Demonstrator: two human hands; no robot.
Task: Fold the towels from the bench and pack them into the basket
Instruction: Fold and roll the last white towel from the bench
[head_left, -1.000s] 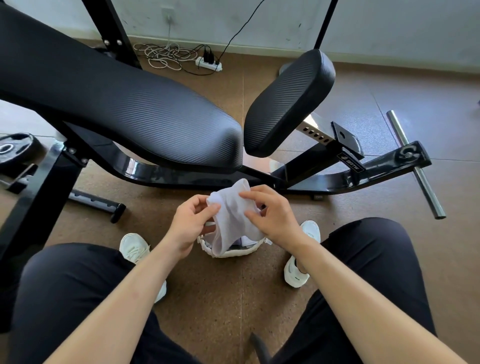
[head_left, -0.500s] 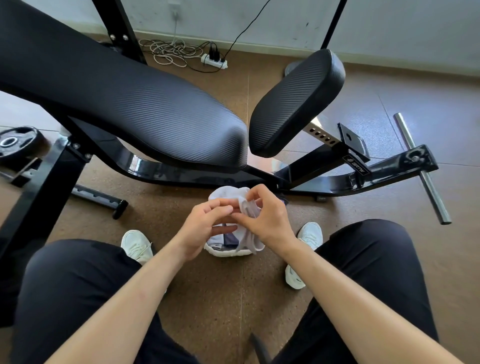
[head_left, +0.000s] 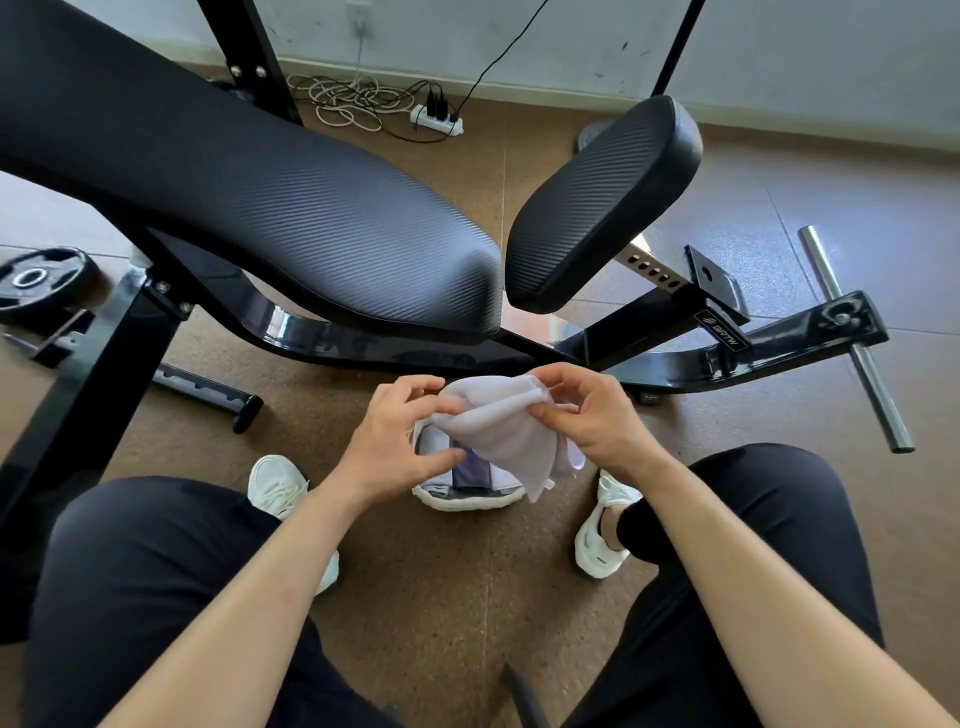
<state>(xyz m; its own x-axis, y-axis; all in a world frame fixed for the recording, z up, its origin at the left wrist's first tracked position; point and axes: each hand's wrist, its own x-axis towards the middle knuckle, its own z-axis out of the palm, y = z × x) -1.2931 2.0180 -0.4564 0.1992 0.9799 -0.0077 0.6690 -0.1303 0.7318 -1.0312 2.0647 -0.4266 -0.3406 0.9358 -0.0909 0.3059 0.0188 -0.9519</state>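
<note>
A small white towel (head_left: 501, 431) hangs folded over between both hands, just above a small white woven basket (head_left: 467, 501) on the floor between my feet. My left hand (head_left: 400, 441) pinches the towel's left edge with the fingertips. My right hand (head_left: 587, 415) grips its upper right part between thumb and fingers. The basket holds folded cloths, a dark purple one (head_left: 470, 475) showing among pale ones. The black padded bench (head_left: 270, 208) stretches across the upper left, with no towels lying on its visible surface.
The bench's separate seat pad (head_left: 602, 208) and black steel frame (head_left: 753, 348) with a chrome bar (head_left: 852, 338) stand just behind the basket. A weight plate (head_left: 41, 275) lies at far left. A power strip (head_left: 436, 117) and cables lie by the wall. My white shoes flank the basket.
The towel hung stretched between my hands, was then bunched low over the basket, and is now lifted a little and spread wider, with my hands further apart.
</note>
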